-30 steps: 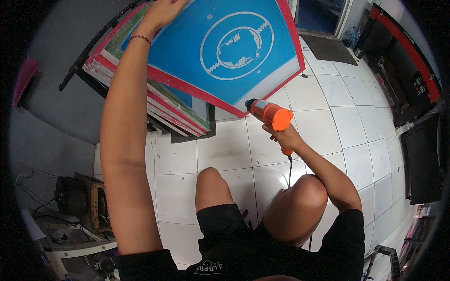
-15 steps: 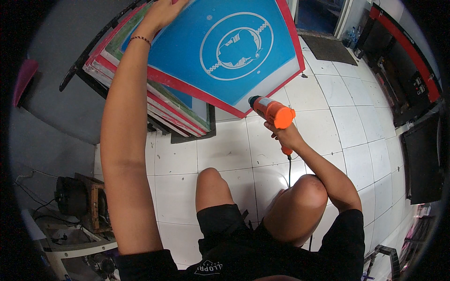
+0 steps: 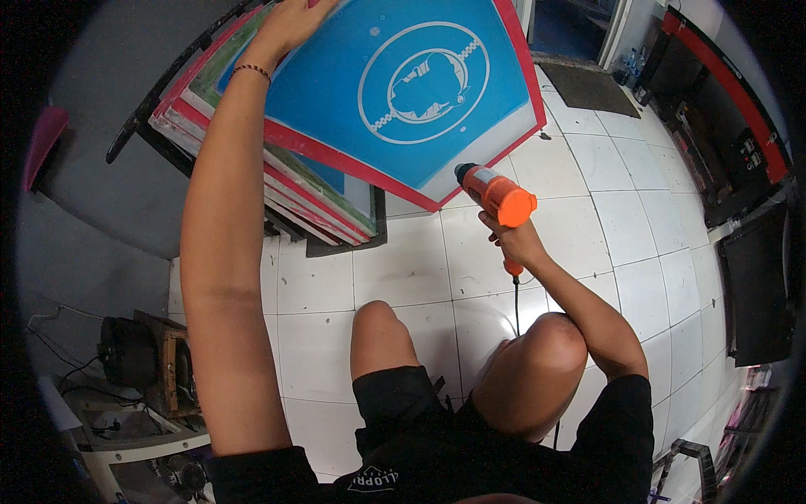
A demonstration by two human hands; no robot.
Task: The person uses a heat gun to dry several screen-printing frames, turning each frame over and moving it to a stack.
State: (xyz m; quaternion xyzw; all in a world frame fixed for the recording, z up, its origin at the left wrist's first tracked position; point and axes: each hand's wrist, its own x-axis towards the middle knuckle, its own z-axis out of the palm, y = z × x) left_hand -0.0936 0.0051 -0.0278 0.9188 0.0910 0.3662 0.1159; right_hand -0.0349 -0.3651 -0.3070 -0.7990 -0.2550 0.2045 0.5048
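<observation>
My right hand [image 3: 518, 242] is wrapped round the handle of an orange corded heat gun [image 3: 502, 200]. Its dark nozzle points up and left, close to the lower right corner of a screen printing frame [image 3: 336, 155]. The frame has a red border, a blue mesh and a pale round design, and it leans tilted in front of me. At the top, my left hand [image 3: 290, 25] grips the frame's upper left edge; the fingertips are partly cut off by the picture's rim.
Several more frames [image 3: 323, 202] stand stacked in a black rack [image 3: 126, 139] behind. A power cord [image 3: 517, 311] hangs from the heat gun past my knee. Left are a black motor-like machine [image 3: 126, 353] and wires. A dark mat [image 3: 588, 88] lies by the doorway; a red-and-black cabinet [image 3: 726, 109] stands right.
The heat gun in my right hand has shifted slightly to the right and up along the frame's lower edge. My left hand and the frame have stayed put.
</observation>
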